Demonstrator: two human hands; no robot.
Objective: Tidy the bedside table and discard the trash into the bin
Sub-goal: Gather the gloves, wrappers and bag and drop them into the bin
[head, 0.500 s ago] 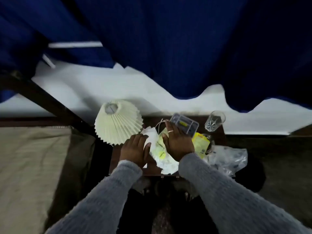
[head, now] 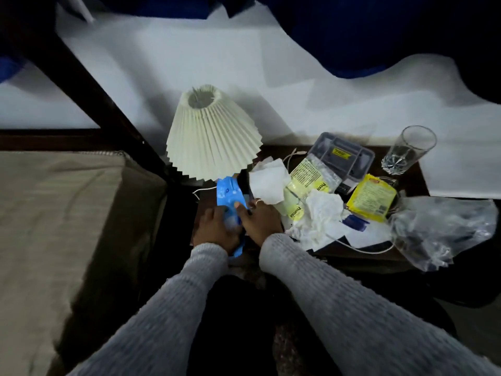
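Note:
The dark wooden bedside table [head: 360, 253] is strewn with litter. At its front left corner, just below the lamp, both hands meet on a blue plastic wrapper [head: 226, 194]. My left hand [head: 214, 229] grips its lower part and my right hand [head: 259, 219] holds its right edge between thumb and fingers. Beside my right hand lie white tissue paper [head: 267, 180], a pale yellow printed bag [head: 306, 183], a crumpled white tissue [head: 320, 215] and a yellow packet [head: 371, 198]. No bin is visible.
A cream pleated lamp [head: 214, 137] stands at the table's back left. A clear plastic box [head: 344, 158] and a drinking glass [head: 409, 150] sit at the back. A crumpled clear bag [head: 439, 229] hangs off the right edge. A white cable [head: 363, 249] runs along the front. The bed [head: 59, 213] is on the left.
The view has tipped down and come closer. My hands have left the white and yellow wrappers in the middle and moved left to the blue wrapper, which both now hold.

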